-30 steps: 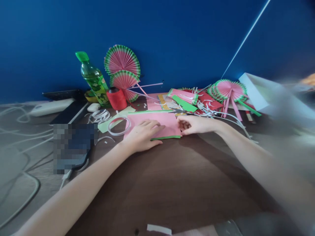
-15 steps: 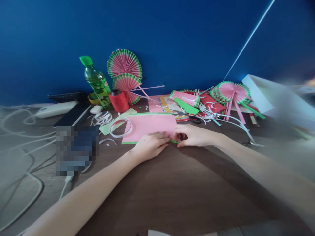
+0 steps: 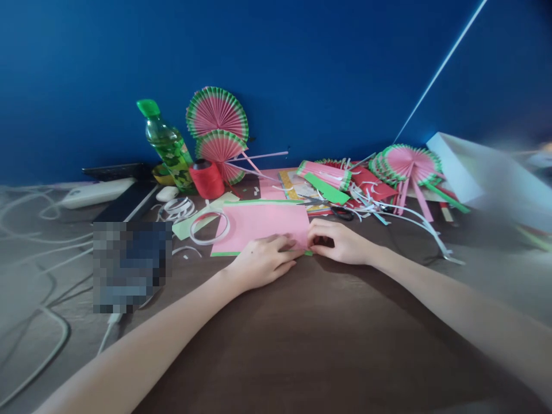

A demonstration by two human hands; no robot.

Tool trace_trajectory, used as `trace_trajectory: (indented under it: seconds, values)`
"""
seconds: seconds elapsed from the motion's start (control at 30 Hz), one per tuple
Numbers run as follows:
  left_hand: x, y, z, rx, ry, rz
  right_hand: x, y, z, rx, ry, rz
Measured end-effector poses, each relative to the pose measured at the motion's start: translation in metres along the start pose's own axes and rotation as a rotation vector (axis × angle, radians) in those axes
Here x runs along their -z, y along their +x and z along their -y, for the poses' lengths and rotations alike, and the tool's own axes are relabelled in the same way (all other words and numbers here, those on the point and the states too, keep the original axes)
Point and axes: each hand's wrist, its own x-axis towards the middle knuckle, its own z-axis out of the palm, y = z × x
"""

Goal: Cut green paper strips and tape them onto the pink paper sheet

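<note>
A pink sheet of paper [image 3: 267, 221] with green strips along its long edges lies flat on the table. My left hand [image 3: 262, 259] rests on its front right part, fingers stretched out and pressing it down. At the sheet's front right corner, my right hand [image 3: 338, 241] has thumb and fingers closed in a pinch on the paper's edge. A roll of white tape [image 3: 193, 229] lies over the left end of the sheet. Just behind the sheet are scissors [image 3: 340, 211] with dark handles.
Pleated pink-and-green paper fans [image 3: 218, 115] lean on the blue wall, near a green bottle [image 3: 166, 141] and a red thread spool [image 3: 207, 179]. Paper strips [image 3: 366, 198], more fans [image 3: 407, 164] and a white box [image 3: 457, 167] lie right. Cables [image 3: 56, 319] and a blurred device [image 3: 133, 264] are left.
My right hand's fingers have closed together at the paper's corner, with thumb drawn up. My left hand stays nearly in place on the sheet. The view has shifted slightly.
</note>
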Motion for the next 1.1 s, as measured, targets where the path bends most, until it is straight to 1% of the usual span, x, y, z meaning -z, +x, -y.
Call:
trace_trajectory:
  seconds: [0.13, 0.3, 0.37, 0.43, 0.53, 0.63, 0.7, 0.77, 0.9, 0.97, 1.1]
  values:
    - [-0.002, 0.0, -0.001, 0.017, -0.013, -0.03, -0.003, -0.001, -0.005, 0.053, -0.04, -0.019]
    - [-0.003, 0.004, -0.002, 0.107, -0.085, -0.081, -0.007, -0.001, -0.008, 0.121, -0.07, -0.097]
    - [-0.002, 0.007, -0.002, 0.164, -0.145, -0.101, -0.008, 0.0, -0.006, 0.121, -0.059, -0.139]
    - [0.0, 0.01, -0.002, 0.259, -0.248, -0.123, -0.009, 0.002, -0.003, 0.067, -0.028, -0.182]
    - [0.002, 0.012, -0.001, 0.412, -0.43, -0.165, -0.009, 0.005, -0.002, -0.052, 0.051, -0.211]
    - [0.004, 0.013, -0.001, 0.486, -0.577, -0.181, -0.01, 0.006, -0.002, -0.112, 0.11, -0.207]
    - [0.007, 0.015, -0.001, 0.492, -0.644, -0.163, -0.01, 0.007, -0.002, -0.128, 0.113, -0.211]
    - [0.012, 0.017, -0.001, 0.485, -0.675, -0.115, -0.011, 0.008, 0.0, -0.128, 0.095, -0.216]
    - [0.024, 0.024, 0.0, 0.452, -0.657, -0.001, -0.013, 0.009, 0.004, -0.114, 0.054, -0.219]
    - [0.025, 0.029, 0.003, 0.434, -0.635, 0.027, -0.014, 0.009, 0.005, -0.112, 0.044, -0.224]
    - [0.02, 0.037, 0.01, 0.414, -0.629, 0.075, -0.016, 0.009, 0.004, -0.083, 0.01, -0.248]
